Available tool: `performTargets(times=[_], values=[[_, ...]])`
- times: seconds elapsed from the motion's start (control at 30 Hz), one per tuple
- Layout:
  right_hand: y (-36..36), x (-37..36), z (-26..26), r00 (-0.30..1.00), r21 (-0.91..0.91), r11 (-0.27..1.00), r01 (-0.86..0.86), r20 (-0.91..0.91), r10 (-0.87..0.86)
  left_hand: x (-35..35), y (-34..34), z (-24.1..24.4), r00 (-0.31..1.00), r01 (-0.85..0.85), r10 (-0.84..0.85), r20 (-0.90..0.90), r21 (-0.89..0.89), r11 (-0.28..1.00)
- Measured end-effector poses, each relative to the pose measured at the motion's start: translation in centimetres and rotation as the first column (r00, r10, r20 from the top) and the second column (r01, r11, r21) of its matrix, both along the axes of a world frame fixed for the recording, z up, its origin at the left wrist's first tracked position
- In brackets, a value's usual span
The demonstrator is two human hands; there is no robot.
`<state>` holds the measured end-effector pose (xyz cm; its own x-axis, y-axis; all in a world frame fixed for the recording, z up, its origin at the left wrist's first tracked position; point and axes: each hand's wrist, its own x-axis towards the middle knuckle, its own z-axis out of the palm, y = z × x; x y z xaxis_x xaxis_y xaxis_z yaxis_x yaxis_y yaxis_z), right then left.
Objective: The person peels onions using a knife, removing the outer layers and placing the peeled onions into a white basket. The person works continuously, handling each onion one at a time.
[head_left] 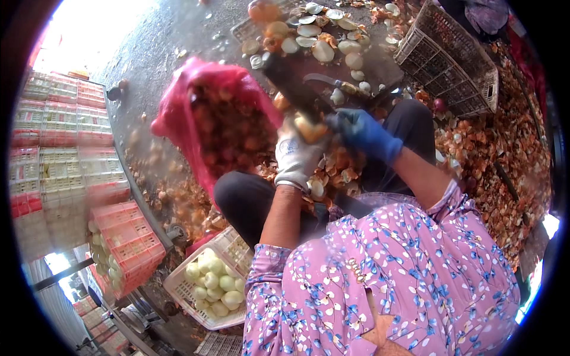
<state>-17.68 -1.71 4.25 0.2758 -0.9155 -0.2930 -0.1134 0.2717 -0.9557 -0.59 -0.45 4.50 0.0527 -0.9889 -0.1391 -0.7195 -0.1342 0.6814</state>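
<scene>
My left hand [299,156], in a white knit glove, grips a pale, partly peeled onion [309,129]. Close by on the right, my right hand [372,133] wears a blue glove and has its fingers curled near the onion. A broad, dark, blurred bar [291,84] runs from the upper left down to the onion and the blue fingers; whether my right hand holds it is unclear. Beyond my hands lies a curved knife [321,79]. A pink mesh sack [173,104] of unpeeled onions gapes open to the left of my left hand.
Pale onion pieces [323,51] lie ahead. A crate [449,62] stands tilted at upper right, near onion skins [481,160]. At lower left is a white crate [178,282] of peeled onions [218,285], beside a pink crate [131,240]. Stacked crates [67,120] line the left.
</scene>
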Motion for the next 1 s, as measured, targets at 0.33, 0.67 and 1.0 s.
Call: performTargets(times=[0.33, 0.67, 1.0], values=[[5.8, -5.8, 6.4, 0.519, -0.166, 0.848, -0.504, -0.843, 0.143, 4.0, -1.5, -4.3, 0.931, 0.068, -0.02, -0.364, 0.119, 0.991], [1.1, -1.6, 1.8, 0.635, -0.195, 0.902, -0.385, -0.766, 0.106, 0.9, 1.2, -2.4, 0.964, 0.031, -0.058, -0.26, -0.106, 0.994], [0.3, -2.2, 0.4, 0.956, -0.468, 0.884, 0.019, -0.251, -0.153, 2.4, -9.6, -4.8, 0.512, 0.026, 0.3, -0.805, 0.364, 0.931]])
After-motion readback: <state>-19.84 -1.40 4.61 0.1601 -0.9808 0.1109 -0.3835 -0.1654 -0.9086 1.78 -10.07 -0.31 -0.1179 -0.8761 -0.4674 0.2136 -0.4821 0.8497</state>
